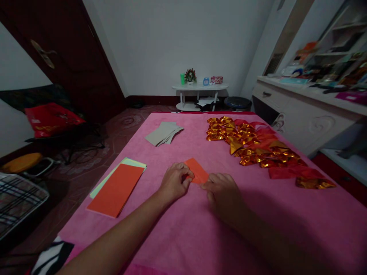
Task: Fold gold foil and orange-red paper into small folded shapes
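Observation:
A small orange sheet of paper (196,170) lies folded on the pink cloth (183,229) in the middle. My left hand (174,182) pinches its left edge with curled fingers. My right hand (222,193) presses on its near right corner, fingers bent together. To the left lies a stack of orange paper (116,189) on pale green sheets. At the back right is a spread of several gold and red folded foil pieces (258,147).
A small pile of grey cards (163,133) lies at the far middle of the pink cloth. A white cabinet (304,118) stands close on the right. A small white table (199,93) stands by the far wall. A dark door (71,57) and red bag (50,118) are at left.

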Available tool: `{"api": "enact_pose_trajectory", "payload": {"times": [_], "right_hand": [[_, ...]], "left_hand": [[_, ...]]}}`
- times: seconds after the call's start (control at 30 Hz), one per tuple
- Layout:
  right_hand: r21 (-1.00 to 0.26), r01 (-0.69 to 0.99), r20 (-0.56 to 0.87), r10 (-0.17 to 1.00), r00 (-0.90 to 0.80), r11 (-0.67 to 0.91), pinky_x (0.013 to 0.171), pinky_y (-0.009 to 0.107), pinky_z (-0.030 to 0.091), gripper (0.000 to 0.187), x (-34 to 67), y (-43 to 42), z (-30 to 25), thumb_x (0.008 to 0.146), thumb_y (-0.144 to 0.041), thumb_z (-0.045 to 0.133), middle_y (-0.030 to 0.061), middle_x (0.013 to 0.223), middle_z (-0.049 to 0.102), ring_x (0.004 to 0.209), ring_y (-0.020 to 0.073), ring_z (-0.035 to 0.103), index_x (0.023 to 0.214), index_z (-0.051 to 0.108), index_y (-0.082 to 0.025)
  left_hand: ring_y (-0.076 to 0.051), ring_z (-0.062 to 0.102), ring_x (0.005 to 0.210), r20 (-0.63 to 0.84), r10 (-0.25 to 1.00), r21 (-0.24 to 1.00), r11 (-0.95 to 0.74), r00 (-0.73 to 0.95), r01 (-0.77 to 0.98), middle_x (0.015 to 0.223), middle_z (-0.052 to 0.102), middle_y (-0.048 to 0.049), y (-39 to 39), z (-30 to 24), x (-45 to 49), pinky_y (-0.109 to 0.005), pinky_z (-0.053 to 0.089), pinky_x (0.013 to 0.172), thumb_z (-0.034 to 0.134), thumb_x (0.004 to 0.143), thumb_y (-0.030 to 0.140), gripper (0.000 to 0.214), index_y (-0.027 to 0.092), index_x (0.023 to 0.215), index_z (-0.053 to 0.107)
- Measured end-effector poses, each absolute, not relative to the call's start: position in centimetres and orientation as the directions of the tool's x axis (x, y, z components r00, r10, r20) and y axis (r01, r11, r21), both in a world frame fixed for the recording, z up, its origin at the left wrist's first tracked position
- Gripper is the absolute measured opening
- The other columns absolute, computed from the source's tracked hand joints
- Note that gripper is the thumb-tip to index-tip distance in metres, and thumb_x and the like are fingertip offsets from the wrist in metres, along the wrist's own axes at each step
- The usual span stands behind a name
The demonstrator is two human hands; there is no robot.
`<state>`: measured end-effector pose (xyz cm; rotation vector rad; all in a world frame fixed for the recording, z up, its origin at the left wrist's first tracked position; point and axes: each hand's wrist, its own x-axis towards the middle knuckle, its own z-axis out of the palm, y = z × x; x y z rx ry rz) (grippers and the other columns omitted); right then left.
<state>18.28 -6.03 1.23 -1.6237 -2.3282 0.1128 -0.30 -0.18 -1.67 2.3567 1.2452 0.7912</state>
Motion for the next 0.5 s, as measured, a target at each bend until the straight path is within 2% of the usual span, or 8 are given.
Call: {"api": "enact_pose_trajectory", "payload": {"times": [0.1,0.13,0.2,0.27,0.37,0.5], "right_hand": [[-0.353,0.878,0.177,0.944,-0.277,0.324,0.076,0.028,0.036,0.016,18.5,-3.8,1.4,0.077,-0.010,0.054,0.0021,0.082,0.058,0.081,0.0154,0.054,0.074,0.066,-0.020],[-0.389,0.873,0.196,0.952,-0.235,0.295,0.077,0.027,0.038,0.014,18.5,-2.9,1.4,0.078,-0.013,0.055,0.0030,0.088,0.059,0.085,0.0154,0.055,0.083,0.066,-0.019],[-0.456,0.854,0.203,0.963,-0.175,0.252,0.077,0.026,0.040,0.020,18.4,-1.3,1.1,0.080,-0.019,0.058,0.0047,0.099,0.061,0.090,0.0149,0.058,0.100,0.063,-0.018],[-0.497,0.838,0.189,0.970,-0.151,0.227,0.076,0.025,0.041,0.028,18.2,-0.1,0.7,0.079,-0.023,0.062,0.0054,0.103,0.063,0.091,0.0149,0.060,0.107,0.060,-0.018],[-0.509,0.846,0.137,0.985,-0.104,0.160,0.070,0.025,0.041,0.038,17.9,1.1,0.1,0.075,-0.023,0.068,0.0018,0.091,0.067,0.082,0.0148,0.062,0.112,0.058,-0.020],[-0.522,0.848,0.093,0.994,-0.051,0.092,0.060,0.022,0.037,0.038,18.0,1.8,-0.2,0.073,-0.017,0.068,-0.0008,0.077,0.066,0.070,0.0128,0.062,0.110,0.059,-0.020]], "left_hand": [[-0.019,0.054,0.088,0.354,0.805,0.468,-0.593,0.476,0.655,0.089,0.063,-0.0038,-0.9,-1.3,-0.2,-0.034,0.041,0.080,0.058,0.081,0.015,0.012,0.021,0.084,0.068],[-0.019,0.054,0.089,0.369,0.786,0.423,-0.617,0.495,0.664,0.090,0.063,-0.0044,-1.2,-1.1,-0.1,-0.034,0.041,0.079,0.056,0.083,0.017,0.013,0.021,0.086,0.068],[-0.019,0.053,0.088,0.386,0.745,0.318,-0.660,0.543,0.680,0.090,0.063,-0.0058,-1.8,-0.7,0.0,-0.035,0.040,0.077,0.050,0.088,0.020,0.018,0.021,0.090,0.068],[-0.020,0.053,0.087,0.387,0.713,0.233,-0.689,0.585,0.686,0.089,0.062,-0.0069,-2.2,-0.4,0.1,-0.035,0.039,0.075,0.045,0.091,0.021,0.022,0.020,0.091,0.067],[-0.020,0.052,0.085,0.377,0.693,0.200,-0.709,0.615,0.676,0.087,0.061,-0.0075,-2.5,-0.2,0.2,-0.035,0.039,0.075,0.042,0.093,0.022,0.025,0.019,0.092,0.067],[-0.021,0.053,0.087,0.370,0.691,0.223,-0.715,0.621,0.663,0.088,0.060,-0.0080,-2.5,-0.2,0.2,-0.035,0.040,0.075,0.046,0.091,0.028,0.023,0.020,0.095,0.067]]}}
